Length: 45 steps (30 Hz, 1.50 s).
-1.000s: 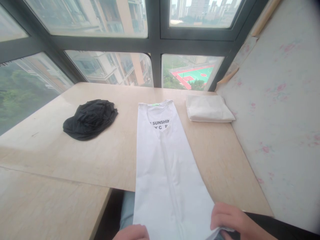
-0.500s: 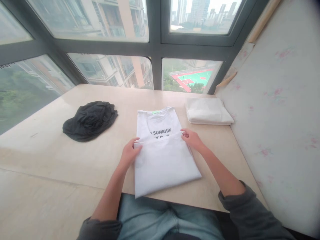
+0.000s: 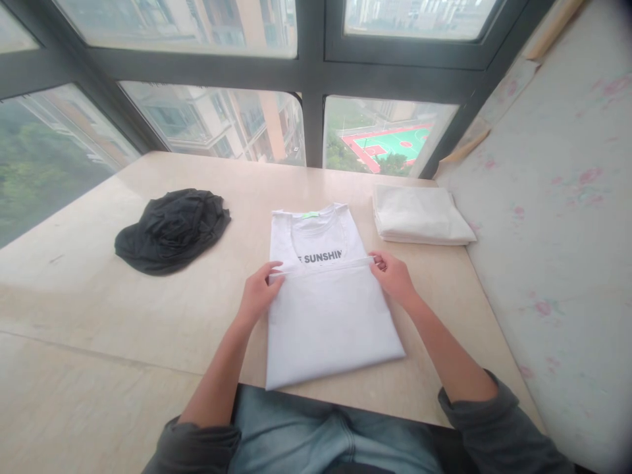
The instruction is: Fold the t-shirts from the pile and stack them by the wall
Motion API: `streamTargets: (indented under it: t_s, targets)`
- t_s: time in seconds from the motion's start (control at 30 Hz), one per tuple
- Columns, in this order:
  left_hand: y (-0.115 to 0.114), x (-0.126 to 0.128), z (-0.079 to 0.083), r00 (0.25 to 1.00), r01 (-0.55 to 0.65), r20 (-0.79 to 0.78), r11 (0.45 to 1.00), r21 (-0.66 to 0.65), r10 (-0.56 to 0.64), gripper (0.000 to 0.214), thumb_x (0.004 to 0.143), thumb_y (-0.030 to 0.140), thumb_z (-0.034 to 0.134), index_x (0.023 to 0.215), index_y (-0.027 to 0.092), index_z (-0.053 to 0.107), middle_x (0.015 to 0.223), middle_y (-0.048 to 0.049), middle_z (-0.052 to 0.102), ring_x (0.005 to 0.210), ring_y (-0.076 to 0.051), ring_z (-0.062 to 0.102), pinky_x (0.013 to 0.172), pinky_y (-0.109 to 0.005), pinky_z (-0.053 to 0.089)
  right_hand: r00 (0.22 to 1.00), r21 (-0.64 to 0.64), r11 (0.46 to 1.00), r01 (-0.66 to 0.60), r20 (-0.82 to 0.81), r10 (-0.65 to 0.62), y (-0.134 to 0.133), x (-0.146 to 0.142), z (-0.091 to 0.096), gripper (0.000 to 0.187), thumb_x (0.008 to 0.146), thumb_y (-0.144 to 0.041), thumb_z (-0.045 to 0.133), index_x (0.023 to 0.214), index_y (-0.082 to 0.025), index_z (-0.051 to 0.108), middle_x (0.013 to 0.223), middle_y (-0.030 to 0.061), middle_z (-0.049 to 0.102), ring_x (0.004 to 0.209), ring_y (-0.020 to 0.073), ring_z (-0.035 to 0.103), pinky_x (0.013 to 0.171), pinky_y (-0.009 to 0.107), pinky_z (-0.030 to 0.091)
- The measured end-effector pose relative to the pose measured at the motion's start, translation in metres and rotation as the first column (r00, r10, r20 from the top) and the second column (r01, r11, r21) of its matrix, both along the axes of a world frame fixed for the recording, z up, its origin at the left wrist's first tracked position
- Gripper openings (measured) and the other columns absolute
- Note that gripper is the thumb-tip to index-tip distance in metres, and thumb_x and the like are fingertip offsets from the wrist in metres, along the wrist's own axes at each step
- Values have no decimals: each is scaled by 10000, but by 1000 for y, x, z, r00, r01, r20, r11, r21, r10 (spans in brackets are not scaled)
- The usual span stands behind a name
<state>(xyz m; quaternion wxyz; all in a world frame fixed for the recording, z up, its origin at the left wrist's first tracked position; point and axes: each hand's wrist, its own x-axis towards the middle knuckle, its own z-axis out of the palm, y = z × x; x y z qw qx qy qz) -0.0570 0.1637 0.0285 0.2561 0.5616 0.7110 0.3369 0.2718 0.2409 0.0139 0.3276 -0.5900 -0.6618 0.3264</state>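
Shirt [image 3: 333, 322] lies part-folded at the near side of the worktop [image 3: 162, 322], left hand [image 3: 257, 289] and right hand [image 3: 396, 275] each clamped on its turned-up edge [image 3: 326, 268]. Folding seems in hand; the next move calls for squaring that edge.

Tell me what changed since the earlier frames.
The lower end of the shirt was folded away from the body, toward its collar. The left hand and right hand travelled with it, now holding its edge. The black cloth and folded white cloth stayed put.

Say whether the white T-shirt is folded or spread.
Folded: the white T-shirt lies doubled, its turned-up edge below visible lettering, between left hand and right hand.
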Motion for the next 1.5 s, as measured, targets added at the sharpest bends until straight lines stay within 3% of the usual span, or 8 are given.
streamTargets:
  t_s: [0.23,0.37,0.57,0.67,0.77,0.93,1.17,1.5]
  targets:
    - [-4,-2,-5,992,19,-124,1000,-11,-20,382,871,368,541,1191,195,657,1014,-51,749,835,-187,684,838,-305,524,996,40,999,-23,91,19,-2,1,-15,334,837,-249,529,1121,-173,687,861,43,706,675,147,615,706,282,496]
    - [-3,1,-1,966,47,-254,999,0,-46,349,875,279,519,1176,170,658,1057,-89,734,943,-241,675,909,-379,509,973,130,989,-70,226,40,-2,3,-17,348,837,-201,530,1157,-157,660,992,82,699,797,191,637,816,348,518]
    - [-19,46,14,880,185,-457,980,74,-132,349,917,236,477,1216,158,640,1287,-141,629,1220,-309,550,1063,-477,402,907,370,879,-301,396,144,-22,-15,-4,336,892,-150,488,1185,-165,653,1180,132,652,1130,271,573,1011,440,464]
    - [-32,72,7,754,350,-604,936,36,-259,407,948,333,485,1301,165,598,1438,-143,535,1345,-331,459,1124,-518,340,827,332,803,-495,465,317,-38,-32,-1,366,919,-214,513,1267,-212,624,1326,117,601,1274,277,507,1080,468,412]
    - [-41,84,-11,680,380,-671,925,-22,-295,535,953,434,478,1437,207,491,1572,-122,379,1455,-358,312,1170,-577,244,755,241,794,-558,545,365,-49,-42,-9,436,930,-305,534,1360,-236,567,1470,112,497,1401,314,385,1134,545,327]
    - [-42,81,-28,663,371,-684,927,-53,-304,583,970,475,425,1506,246,401,1621,-86,282,1495,-342,231,1197,-575,189,712,192,803,-565,605,356,-54,-43,-25,500,950,-363,522,1437,-248,501,1564,98,384,1461,329,292,1172,569,246]
    - [-43,81,-21,661,382,-696,924,-8,-279,530,969,404,448,1453,189,470,1588,-133,344,1467,-354,295,1177,-582,248,724,215,794,-568,589,359,-53,-43,-23,491,964,-331,504,1448,-249,486,1565,103,380,1469,313,289,1170,572,273]
    - [-125,52,-18,683,476,-673,872,113,-285,428,926,221,503,1345,145,549,1458,-146,510,1358,-294,447,1083,-451,442,790,309,784,-538,509,342,-86,13,-31,405,972,-241,447,1356,-158,547,1497,147,458,1424,286,376,1121,516,420]
